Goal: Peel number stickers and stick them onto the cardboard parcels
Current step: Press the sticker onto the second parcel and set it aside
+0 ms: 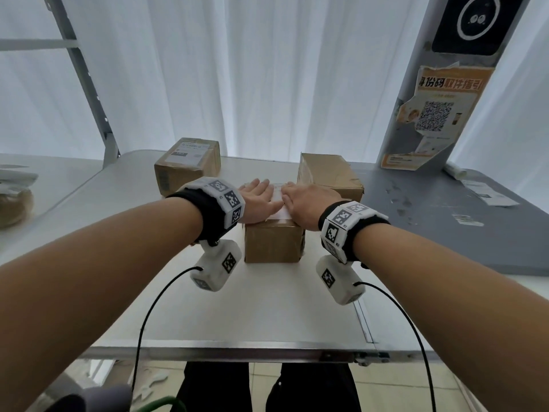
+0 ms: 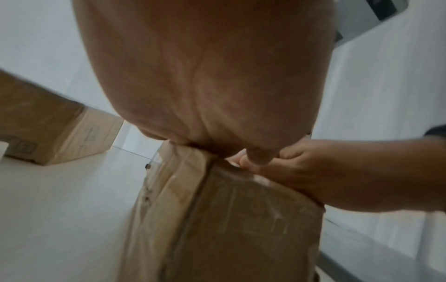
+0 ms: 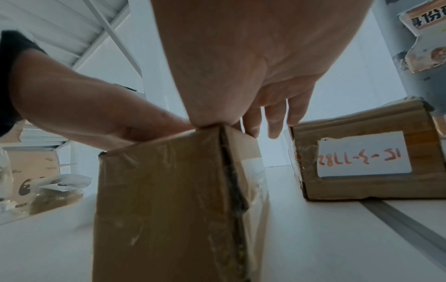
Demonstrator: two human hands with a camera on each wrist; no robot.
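Observation:
A small brown cardboard parcel [image 1: 271,243] stands in the middle of the white table [image 1: 261,310]. A white sticker [image 1: 278,200] lies on its top, and both hands rest flat on it. My left hand [image 1: 258,195] presses the left part of the top with straight fingers. My right hand [image 1: 301,199] presses the right part, its fingers [image 3: 274,122] reaching past the parcel's [image 3: 166,200] far edge. The left wrist view has my left palm [image 2: 217,85] on the parcel [image 2: 231,225] and the right hand [image 2: 337,171] beside it.
A labelled parcel [image 1: 187,165] sits at the back left. A back-right parcel [image 3: 366,152] carries a white sticker with red handwritten numbers [image 3: 362,155]. A grey table [image 1: 463,221] with paper scraps adjoins on the right, below a pillar poster [image 1: 439,114]. Black cables [image 1: 142,331] hang from my wrists.

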